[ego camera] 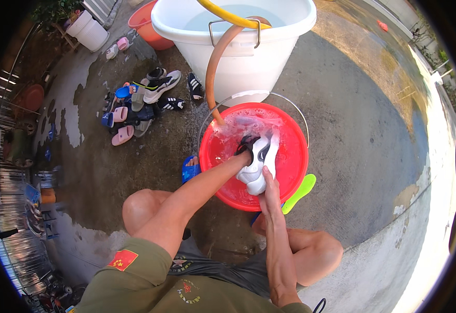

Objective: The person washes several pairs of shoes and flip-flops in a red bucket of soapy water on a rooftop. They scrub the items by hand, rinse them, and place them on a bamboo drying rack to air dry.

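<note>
A white sneaker with black parts [258, 158] is tilted over the red bucket [304, 172], its far end down in sudsy water. My left hand [246, 155] reaches into the shoe's opening; its fingers are hidden there. My right hand [271, 187] grips the near end of the shoe from the right, thumb along the white sole. Water runs into the bucket from a brown hose [211, 74]. A pale pink object [257, 120] lies among the foam at the far side; I cannot tell what it is. The wire handle [305, 125] stands up behind the rim.
A large white tub [247, 66] of water stands beyond, with a yellow hose [228, 15] over its edge. Several slippers and sneakers [134, 103] are piled at the left on wet concrete. An orange-red bucket [142, 21] is behind them. A lime-green flat object [300, 193] touches the red bucket's right side.
</note>
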Available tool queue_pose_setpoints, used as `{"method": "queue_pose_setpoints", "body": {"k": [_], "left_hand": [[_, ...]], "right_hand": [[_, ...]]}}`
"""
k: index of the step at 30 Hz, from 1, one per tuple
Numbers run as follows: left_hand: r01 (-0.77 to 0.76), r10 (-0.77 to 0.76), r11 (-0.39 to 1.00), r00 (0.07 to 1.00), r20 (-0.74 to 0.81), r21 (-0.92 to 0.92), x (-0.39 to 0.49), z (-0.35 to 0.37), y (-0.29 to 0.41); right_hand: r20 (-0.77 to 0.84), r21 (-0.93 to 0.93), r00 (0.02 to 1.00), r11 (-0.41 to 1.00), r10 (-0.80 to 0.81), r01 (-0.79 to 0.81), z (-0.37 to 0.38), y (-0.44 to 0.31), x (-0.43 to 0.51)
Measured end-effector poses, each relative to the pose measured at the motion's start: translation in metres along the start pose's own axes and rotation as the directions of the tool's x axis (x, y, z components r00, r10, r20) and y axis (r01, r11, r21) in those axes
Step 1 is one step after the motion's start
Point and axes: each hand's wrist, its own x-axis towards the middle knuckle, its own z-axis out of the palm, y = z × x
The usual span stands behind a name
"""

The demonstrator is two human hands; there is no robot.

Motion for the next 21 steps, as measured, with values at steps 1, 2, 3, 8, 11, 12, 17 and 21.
{"method": "queue_pose_setpoints", "body": {"k": [1, 2, 3, 8, 11, 12, 17, 21], "left_hand": [[0.043, -0.042, 0.999, 0.999, 0.033, -0.018, 0.003, 0.007, 0.000], [0.063, -0.062, 0.998, 0.997, 0.049, -0.021, 0.007, 0.010, 0.000], [0.078, -0.076, 0.997, 0.995, 0.066, -0.023, 0.010, 0.012, 0.000], [0.140, -0.136, 0.990, 0.985, 0.110, -0.022, 0.033, 0.011, 0.002], [0.158, -0.153, 0.987, 0.981, 0.123, -0.034, 0.044, 0.010, 0.001], [0.163, -0.157, 0.986, 0.980, 0.122, -0.037, 0.045, 0.011, 0.001], [0.128, -0.119, 0.987, 0.988, 0.096, -0.095, 0.022, 0.020, 0.005], [0.088, -0.077, 0.984, 0.994, 0.075, -0.152, -0.003, 0.015, 0.009]], "right_hand": [[-0.038, -0.066, 0.999, 0.997, -0.039, 0.037, 0.000, 0.003, 0.001], [-0.075, -0.103, 0.996, 0.994, -0.048, 0.040, -0.002, 0.003, 0.002], [-0.035, -0.059, 0.999, 0.998, -0.031, 0.029, -0.004, 0.004, 0.004], [-0.106, 0.058, 0.994, 0.998, -0.012, 0.019, -0.007, 0.014, 0.003], [-0.148, 0.057, 0.989, 0.998, -0.001, 0.010, -0.005, 0.018, 0.008], [-0.156, 0.057, 0.988, 0.998, -0.015, 0.024, -0.006, 0.018, 0.011], [-0.229, 0.039, 0.971, 0.995, -0.077, 0.088, -0.015, 0.011, 0.023], [-0.196, 0.055, 0.980, 0.998, -0.029, 0.040, -0.016, 0.008, 0.015]]}}
